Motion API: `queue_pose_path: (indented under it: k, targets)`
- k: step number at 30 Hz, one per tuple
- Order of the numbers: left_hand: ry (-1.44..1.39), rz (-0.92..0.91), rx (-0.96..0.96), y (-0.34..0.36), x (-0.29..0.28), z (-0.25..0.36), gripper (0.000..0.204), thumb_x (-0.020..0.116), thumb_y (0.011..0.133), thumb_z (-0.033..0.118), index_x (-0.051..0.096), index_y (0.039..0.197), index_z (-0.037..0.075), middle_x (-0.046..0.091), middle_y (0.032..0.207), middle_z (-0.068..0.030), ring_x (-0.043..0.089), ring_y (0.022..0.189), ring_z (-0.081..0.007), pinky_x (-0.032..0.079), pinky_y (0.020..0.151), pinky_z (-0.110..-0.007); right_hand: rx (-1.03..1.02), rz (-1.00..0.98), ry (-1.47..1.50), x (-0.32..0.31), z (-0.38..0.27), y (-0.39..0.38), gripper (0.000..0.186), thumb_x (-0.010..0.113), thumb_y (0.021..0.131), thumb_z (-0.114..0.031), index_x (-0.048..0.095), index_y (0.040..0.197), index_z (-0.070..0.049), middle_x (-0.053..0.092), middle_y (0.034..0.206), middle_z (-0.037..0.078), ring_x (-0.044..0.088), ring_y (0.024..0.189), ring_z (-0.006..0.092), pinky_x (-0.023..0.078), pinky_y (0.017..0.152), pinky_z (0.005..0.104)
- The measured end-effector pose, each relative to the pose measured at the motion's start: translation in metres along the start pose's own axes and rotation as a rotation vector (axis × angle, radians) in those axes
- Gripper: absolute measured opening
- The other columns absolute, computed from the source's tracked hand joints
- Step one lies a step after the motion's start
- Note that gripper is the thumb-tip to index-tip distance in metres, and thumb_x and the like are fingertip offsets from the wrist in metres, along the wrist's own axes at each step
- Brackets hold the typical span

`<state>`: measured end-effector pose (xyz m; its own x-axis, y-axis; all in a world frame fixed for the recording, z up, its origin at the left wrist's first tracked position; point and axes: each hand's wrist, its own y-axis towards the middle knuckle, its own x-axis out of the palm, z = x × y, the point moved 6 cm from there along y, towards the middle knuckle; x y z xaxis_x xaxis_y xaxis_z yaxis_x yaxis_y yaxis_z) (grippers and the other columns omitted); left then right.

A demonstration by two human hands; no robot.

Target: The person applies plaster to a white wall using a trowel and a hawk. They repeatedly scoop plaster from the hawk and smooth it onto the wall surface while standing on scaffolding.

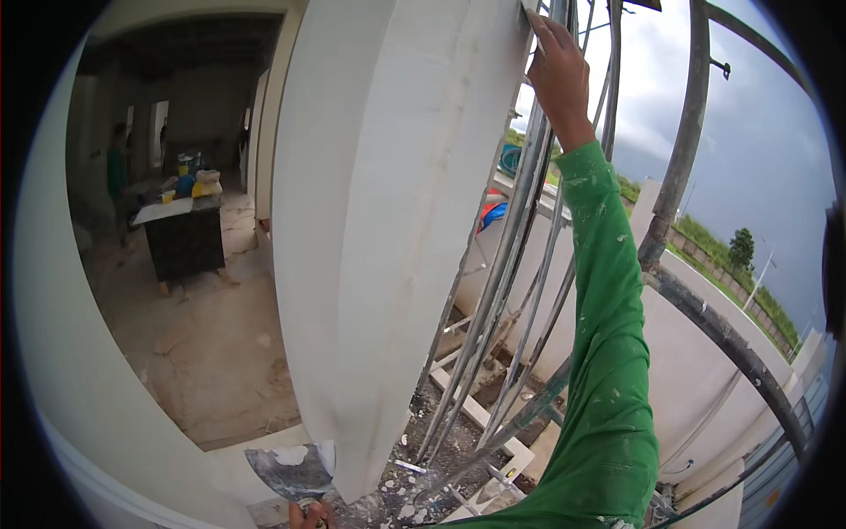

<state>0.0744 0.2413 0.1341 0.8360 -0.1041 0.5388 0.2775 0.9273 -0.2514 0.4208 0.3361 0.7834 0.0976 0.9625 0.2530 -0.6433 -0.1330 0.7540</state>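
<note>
My right hand (561, 78), in a paint-spotted green sleeve, is raised high at the right edge of a white wall column (410, 220). Its fingers are closed on a putty knife (530, 11), of which only a bit of grey blade shows against the column's edge. Low down, my left hand (310, 515) grips the handle of a wide putty knife (291, 474). White putty clings to that broad metal blade, which is held beside the column's foot. A long pale vertical streak of filler runs down the column's face.
Metal scaffold poles (493, 326) rise just right of the column, with a curved dark pipe (723, 326) farther right. Rubble and white splatters cover the ground (410, 489) below. Through the left opening are a dark table (185, 238) with containers and a person (117, 172).
</note>
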Motion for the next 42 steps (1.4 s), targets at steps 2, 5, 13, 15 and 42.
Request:
queue_pose_path:
  k: [2,5,13,15,42]
  targets:
    - [0.025,-0.038,0.001,0.002,0.003,0.003,0.025,0.056,0.096,0.028,0.044,0.109,0.011,0.053,0.061,-0.0047,0.050,0.042,-0.0131,0.039,0.035,-0.023,-0.067,0.027,-0.011,-0.003,0.001,0.001,0.057,0.064,0.077,0.006,0.056,0.129,-0.014,0.062,0.118,0.010,0.066,0.096,0.0308,0.058,0.080,0.0362]
    - [0.019,-0.005,-0.037,0.006,-0.001,-0.005,0.025,0.056,0.096,0.029,0.043,0.108,0.011,0.052,0.061,-0.0043,0.050,0.041,-0.0137,0.039,0.035,-0.023,0.046,-0.015,0.032,0.003,0.016,0.026,0.057,0.063,0.077,0.007,0.056,0.129,-0.015,0.062,0.118,0.010,0.066,0.097,0.0297,0.059,0.081,0.0367]
    - [0.060,-0.092,0.082,0.018,-0.002,-0.003,0.025,0.056,0.096,0.031,0.044,0.105,0.011,0.049,0.057,-0.0038,0.047,0.038,-0.0139,0.036,0.034,-0.024,0.042,0.000,0.048,0.003,0.018,0.028,0.054,0.061,0.079,0.006,0.057,0.129,-0.014,0.063,0.118,0.013,0.067,0.094,0.0312,0.058,0.080,0.0371]
    - [0.042,-0.090,0.092,0.018,0.000,0.000,0.025,0.056,0.097,0.031,0.044,0.105,0.010,0.048,0.057,-0.0039,0.047,0.038,-0.0140,0.036,0.034,-0.024,0.005,0.015,0.031,0.001,0.016,0.024,0.053,0.062,0.078,0.006,0.058,0.128,-0.013,0.063,0.118,0.013,0.068,0.095,0.0308,0.058,0.081,0.0368]
    - [-0.167,-0.151,0.232,0.016,0.019,0.009,0.043,0.056,0.095,0.023,0.031,0.124,0.006,0.041,0.077,-0.0074,0.049,0.049,-0.0184,0.045,0.030,-0.032,0.095,0.037,0.138,-0.007,0.004,0.028,0.046,0.046,0.076,0.011,0.057,0.119,-0.001,0.060,0.110,0.023,0.060,0.095,0.0422,0.052,0.080,0.0449]
